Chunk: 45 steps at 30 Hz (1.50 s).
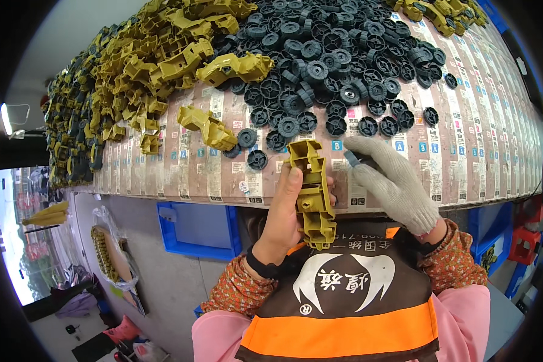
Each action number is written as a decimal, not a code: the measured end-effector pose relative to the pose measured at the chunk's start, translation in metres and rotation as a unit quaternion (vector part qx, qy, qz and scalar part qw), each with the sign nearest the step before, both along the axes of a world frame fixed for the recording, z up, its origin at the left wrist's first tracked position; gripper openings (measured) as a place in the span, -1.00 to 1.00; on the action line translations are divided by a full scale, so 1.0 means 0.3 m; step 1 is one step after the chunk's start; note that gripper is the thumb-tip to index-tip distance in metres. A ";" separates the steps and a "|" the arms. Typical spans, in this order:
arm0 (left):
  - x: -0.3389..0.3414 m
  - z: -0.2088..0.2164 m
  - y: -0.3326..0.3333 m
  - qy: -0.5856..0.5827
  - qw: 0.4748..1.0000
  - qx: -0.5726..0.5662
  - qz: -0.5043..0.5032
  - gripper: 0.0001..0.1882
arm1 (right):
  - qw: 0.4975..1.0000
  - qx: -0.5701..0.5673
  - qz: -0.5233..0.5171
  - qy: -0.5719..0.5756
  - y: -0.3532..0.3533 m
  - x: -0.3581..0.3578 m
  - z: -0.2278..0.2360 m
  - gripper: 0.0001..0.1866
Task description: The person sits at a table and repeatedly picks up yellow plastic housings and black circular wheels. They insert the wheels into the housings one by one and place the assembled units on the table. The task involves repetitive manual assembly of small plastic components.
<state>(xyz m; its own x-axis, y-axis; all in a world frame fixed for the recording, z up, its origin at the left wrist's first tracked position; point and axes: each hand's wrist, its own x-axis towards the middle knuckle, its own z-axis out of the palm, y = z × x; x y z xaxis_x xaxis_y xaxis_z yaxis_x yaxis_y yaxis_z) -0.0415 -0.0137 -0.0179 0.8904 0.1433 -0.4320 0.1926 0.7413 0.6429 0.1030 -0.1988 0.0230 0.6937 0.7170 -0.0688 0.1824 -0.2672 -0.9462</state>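
My bare left hand point(279, 222) is closed around a yellow plastic toy vehicle body point(314, 196), held upright in front of the table edge with its hollow, ribbed side showing. To its right is my right hand point(393, 186) in a pale knitted glove, its thumb and fingers pinching a small dark grey wheel point(352, 158) seen edge-on. The wheel and the body are apart. Just beyond my hands lie a loose dark wheel point(257, 159) and another yellow vehicle body point(207, 128).
A big heap of dark wheels point(320, 66) covers the table's middle, with piled yellow bodies point(163, 66) to its left. Farther left are bodies with dark parts point(72, 120). Blue bins point(200, 250) stand below the table point(452, 163), whose near edge faces me.
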 end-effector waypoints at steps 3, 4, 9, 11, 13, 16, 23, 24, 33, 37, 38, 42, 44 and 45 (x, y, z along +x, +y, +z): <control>0.006 0.019 -0.021 -0.011 0.999 0.050 0.011 -0.44 | 0.990 0.059 -0.033 0.127 0.039 -0.017 -0.003 -0.52; 0.009 0.032 -0.026 -0.028 0.998 0.048 0.012 -0.47 | 0.986 0.074 -0.041 0.147 0.045 -0.024 -0.003 -0.52; 0.006 0.031 -0.044 -0.013 0.996 0.079 0.048 -0.48 | 0.977 0.106 -0.045 0.180 0.057 -0.044 -0.004 -0.51; 0.006 0.039 -0.047 -0.012 0.994 0.092 0.062 -0.46 | 0.975 0.102 -0.041 0.193 0.059 -0.043 0.007 -0.50; 0.009 0.060 -0.037 -0.024 0.993 0.096 0.068 -0.39 | 0.968 0.112 -0.054 0.219 0.055 -0.045 0.007 -0.51; 0.027 0.137 -0.004 -0.141 0.950 0.259 0.102 -0.35 | 0.964 0.128 -0.068 0.221 0.049 -0.040 0.029 -0.52; 0.042 0.068 0.084 -0.293 0.657 0.695 -0.015 -0.29 | 0.957 0.119 -0.081 0.250 0.050 -0.043 0.004 -0.53; 0.027 0.038 0.074 -0.242 0.662 0.706 -0.074 -0.24 | 0.956 0.109 -0.083 0.258 0.051 -0.043 -0.008 -0.53; -0.088 -0.040 0.025 -0.072 0.876 0.465 0.108 -0.26 | 0.951 0.073 -0.057 0.296 0.065 -0.066 -0.035 -0.55; -0.056 0.005 0.035 -0.002 0.976 0.184 0.117 -0.22 | 0.954 0.050 -0.011 0.296 0.091 -0.089 -0.024 -0.55; -0.048 0.029 0.032 0.005 0.979 0.172 0.113 -0.23 | 0.950 0.065 0.007 0.304 0.097 -0.092 -0.021 -0.57; -0.041 0.058 0.055 0.009 0.996 0.050 0.073 -0.30 | 0.928 0.069 0.029 0.366 0.099 -0.097 0.060 -0.59; -0.047 0.076 0.063 0.023 0.998 0.022 0.048 -0.35 | 0.917 0.111 0.012 0.384 0.090 -0.096 0.048 -0.58; -0.047 0.078 0.057 0.021 0.998 0.013 0.057 -0.34 | 0.910 0.131 0.005 0.393 0.086 -0.095 0.041 -0.57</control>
<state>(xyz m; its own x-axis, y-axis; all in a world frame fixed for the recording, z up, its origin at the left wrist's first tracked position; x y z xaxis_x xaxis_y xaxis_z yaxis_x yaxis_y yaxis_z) -0.0557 0.0033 0.0054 0.8487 0.2532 -0.4643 0.1363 0.7435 0.6547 0.0745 -0.1731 0.0352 0.4979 0.7863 -0.3658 -0.5763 -0.0151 -0.8171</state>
